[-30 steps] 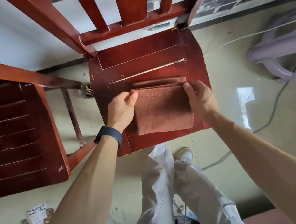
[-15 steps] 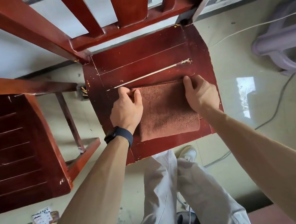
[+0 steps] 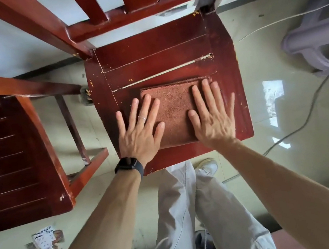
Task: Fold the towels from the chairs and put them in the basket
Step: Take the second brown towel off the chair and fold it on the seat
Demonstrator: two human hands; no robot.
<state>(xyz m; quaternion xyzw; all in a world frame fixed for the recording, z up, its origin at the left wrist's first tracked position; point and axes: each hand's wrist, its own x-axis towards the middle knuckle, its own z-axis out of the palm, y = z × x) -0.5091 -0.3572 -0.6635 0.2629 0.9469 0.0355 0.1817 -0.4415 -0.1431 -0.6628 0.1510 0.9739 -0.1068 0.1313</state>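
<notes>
Two hands lie flat, fingers straight & spread, pressing a folded brown towel (image 3: 176,114) onto the seat of a red wooden chair (image 3: 158,52). The left hand (image 3: 139,132), w/ ring (image 3: 142,118) & dark wristwatch (image 3: 128,165), covers the towel's left edge; the right hand (image 3: 212,121) covers its right side. Neither grips anything. Towel sits mid-seat, toward the near edge. A 2nd chair (image 3: 3,160) stands at left, a purple stool (image 3: 318,41) far right.

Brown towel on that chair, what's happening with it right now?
A person presses a folded brown towel flat on the red chair seat, left hand over its left edge, right hand on its right side, fingers straight. It has not been lifted yet, and no basket is in view.
</notes>
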